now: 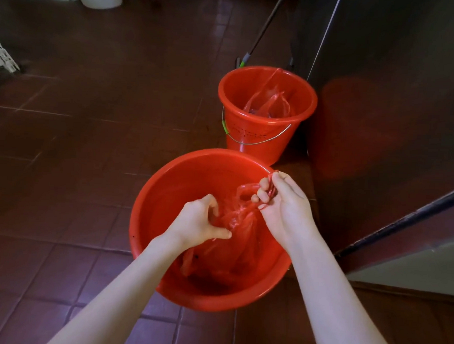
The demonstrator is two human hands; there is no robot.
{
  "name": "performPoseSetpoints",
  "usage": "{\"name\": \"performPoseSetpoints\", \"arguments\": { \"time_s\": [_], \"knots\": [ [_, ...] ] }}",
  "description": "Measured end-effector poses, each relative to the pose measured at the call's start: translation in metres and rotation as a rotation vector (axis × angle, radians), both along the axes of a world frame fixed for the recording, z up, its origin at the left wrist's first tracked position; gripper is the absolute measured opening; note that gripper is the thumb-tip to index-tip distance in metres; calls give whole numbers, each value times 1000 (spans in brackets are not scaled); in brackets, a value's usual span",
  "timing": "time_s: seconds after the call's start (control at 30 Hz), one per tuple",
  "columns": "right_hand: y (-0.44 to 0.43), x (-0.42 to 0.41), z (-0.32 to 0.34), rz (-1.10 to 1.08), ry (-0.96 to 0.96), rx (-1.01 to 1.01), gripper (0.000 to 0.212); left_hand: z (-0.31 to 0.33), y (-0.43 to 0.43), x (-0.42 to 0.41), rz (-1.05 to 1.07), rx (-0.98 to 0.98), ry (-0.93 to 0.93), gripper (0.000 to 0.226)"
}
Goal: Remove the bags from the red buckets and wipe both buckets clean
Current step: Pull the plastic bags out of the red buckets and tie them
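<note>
Two hands, left (200, 220) and right (284, 200), clutch the bag (244, 232) in the near bucket (168, 179) (far bucket (251, 136) print unreadable).

Home utility corner: tiled floor (92, 140), mop handle (263, 27), steel cabinet (394, 75).

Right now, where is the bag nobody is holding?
That bag lies inside the far bucket, upper right of head view, beside the steel cabinet, beyond the near bucket.

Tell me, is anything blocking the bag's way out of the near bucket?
Nothing visible does. The left hand and right hand grip the red bag inside the near bucket; nothing covers its mouth.
</note>
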State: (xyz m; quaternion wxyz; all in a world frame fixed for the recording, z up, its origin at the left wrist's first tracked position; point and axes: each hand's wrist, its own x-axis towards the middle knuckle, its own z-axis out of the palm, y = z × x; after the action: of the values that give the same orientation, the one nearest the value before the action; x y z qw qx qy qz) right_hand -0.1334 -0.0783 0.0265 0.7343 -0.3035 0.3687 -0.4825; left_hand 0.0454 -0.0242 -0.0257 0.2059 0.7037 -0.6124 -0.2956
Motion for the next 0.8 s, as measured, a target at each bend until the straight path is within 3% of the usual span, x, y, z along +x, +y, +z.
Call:
{"name": "performPoseSetpoints", "arguments": {
  "time_s": [0.13,0.33,0.4,0.5,0.6,0.7,0.8],
  "knots": [
    [2,4,1,-1,-35,15,13,-6,3,-15,30,-78,-173,50],
    [7,4,-2,25,40,12,14,-12,2,-18,170,-310,-115,27],
    [9,6,-9,54,165,-40,17,-11,4,-18,240,-335,-121,24],
    [13,11,-23,163,581,-202,5,-11,8,-17,330,-362,-132,32],
    [16,18,-34,317,937,-406,26,-15,12,-14,314,-358,-94,45],
    [19,23,-35,370,1047,-553,33,-15,11,-8,276,-302,-47,35],
    [19,27,-35,316,1054,-630,24,-5,12,-1,188,-267,136,21]
  ]
}}
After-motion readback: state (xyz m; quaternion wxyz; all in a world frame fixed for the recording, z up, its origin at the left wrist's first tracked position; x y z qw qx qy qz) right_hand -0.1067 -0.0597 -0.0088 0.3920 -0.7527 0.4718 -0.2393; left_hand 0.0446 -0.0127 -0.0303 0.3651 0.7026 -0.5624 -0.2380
